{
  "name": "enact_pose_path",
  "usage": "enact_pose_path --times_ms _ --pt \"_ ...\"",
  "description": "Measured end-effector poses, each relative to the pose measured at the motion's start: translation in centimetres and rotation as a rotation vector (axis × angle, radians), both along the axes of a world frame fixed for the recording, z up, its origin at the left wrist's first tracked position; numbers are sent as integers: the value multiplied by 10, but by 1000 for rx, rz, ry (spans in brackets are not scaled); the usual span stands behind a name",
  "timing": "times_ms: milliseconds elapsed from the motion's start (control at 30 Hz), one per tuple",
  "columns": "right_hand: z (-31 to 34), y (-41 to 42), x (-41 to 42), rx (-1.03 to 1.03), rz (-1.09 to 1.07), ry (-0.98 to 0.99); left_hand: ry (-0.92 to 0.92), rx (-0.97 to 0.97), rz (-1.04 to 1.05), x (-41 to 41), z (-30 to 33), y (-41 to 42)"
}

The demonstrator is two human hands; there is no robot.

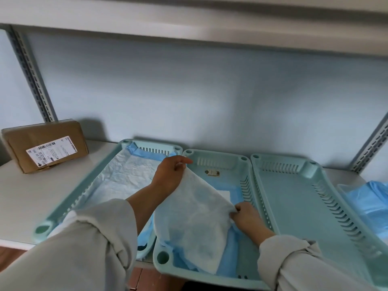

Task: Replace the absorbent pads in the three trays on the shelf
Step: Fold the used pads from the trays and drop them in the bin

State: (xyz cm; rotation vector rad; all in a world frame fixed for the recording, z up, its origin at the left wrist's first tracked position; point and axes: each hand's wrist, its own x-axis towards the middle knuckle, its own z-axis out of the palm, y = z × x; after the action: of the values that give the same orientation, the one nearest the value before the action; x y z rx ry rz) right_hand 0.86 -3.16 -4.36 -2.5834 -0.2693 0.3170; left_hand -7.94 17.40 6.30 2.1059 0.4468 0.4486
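Over the middle tray [247, 179], both hands' fingers pinch the limp, light pad [193, 215] at twelve and three o'clock edges, left hand [170, 175], right hand [247, 217].

I see three pale green slotted trays side by side on the shelf [16, 185]. The left tray [84, 198] holds a spread white pad with blue edging [126, 175]. Over the middle tray [247, 185] a white, blue-backed pad [193, 217] is lifted and half unfolded, its lower part crumpled inside. The right tray [294, 206] is bare.
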Motion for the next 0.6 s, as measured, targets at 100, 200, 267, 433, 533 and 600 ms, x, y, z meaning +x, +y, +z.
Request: enact_pose_path --times_ms 100,200,267,433,533,600 --pt "22 -3 -9 -85 -27 -219 135 136 -21 -5 4 12" --pt "50 -10 -13 -337 27 -501 293 192 17 -13 5 25" --pt "63 -16 -12 -393 32 -562 384 299 57 -19 7 26" --pt "71 -22 -8 -130 -111 -451 377 556 185 -24 15 10" --pt "70 -27 6 -51 -124 -257 339 418 156 -21 18 6" --pt "80 -29 15 -8 -125 -210 266 65 109 -13 18 6"
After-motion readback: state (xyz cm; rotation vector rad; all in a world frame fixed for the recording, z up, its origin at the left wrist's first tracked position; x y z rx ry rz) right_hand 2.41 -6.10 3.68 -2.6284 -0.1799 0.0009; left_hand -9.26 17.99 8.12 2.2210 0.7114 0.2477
